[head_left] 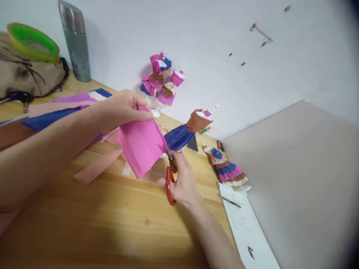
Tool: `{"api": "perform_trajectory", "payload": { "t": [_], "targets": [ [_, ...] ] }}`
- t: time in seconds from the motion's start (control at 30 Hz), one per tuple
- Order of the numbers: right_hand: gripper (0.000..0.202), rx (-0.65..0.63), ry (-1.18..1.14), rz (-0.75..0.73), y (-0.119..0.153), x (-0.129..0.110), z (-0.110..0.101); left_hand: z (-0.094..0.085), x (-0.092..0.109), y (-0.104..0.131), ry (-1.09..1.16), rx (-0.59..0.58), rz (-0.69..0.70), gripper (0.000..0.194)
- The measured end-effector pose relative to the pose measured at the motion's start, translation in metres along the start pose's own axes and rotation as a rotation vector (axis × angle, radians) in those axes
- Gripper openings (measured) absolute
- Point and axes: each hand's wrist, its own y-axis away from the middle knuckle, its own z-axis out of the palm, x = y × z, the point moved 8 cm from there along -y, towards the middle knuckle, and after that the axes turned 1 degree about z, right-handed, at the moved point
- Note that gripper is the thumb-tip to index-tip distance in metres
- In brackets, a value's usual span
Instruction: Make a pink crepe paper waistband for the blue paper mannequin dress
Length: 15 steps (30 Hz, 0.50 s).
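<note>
A folded sheet of bright pink crepe paper (141, 144) hangs from my left hand (130, 106), which pinches its top edge. My right hand (183, 179) grips a pair of scissors (170, 183) with red handles. The dark blades are parted and meet the paper's right edge; whether they are cutting into it I cannot tell. Just behind the blades stands a small paper dress (179, 130) on a stand, with a brown top and a blue skirt. Peach paper strips (97, 168) lie on the table under the pink sheet.
More paper dresses (159, 80) stand against the wall, and a striped one (227, 168) lies at right near a written sheet (246, 224) with a pen. A thermos (75, 45), a tape roll (33, 43) on a brown bag, and coloured paper (53, 117) occupy the left. A phone (192, 144) lies behind.
</note>
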Motion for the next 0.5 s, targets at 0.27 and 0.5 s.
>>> {"api": "perform_trajectory", "payload": {
  "t": [0.27,0.5],
  "targets": [
    [0.066,0.023,0.077,0.039,0.0005,-0.0002,-0.0037,0.0033,-0.0026,-0.0009,0.101,0.015,-0.066,0.019],
    [0.052,0.022,0.094,0.068,0.0032,0.0027,-0.0063,0.0059,0.0011,0.0011,0.115,-0.004,-0.053,0.016]
  ]
}}
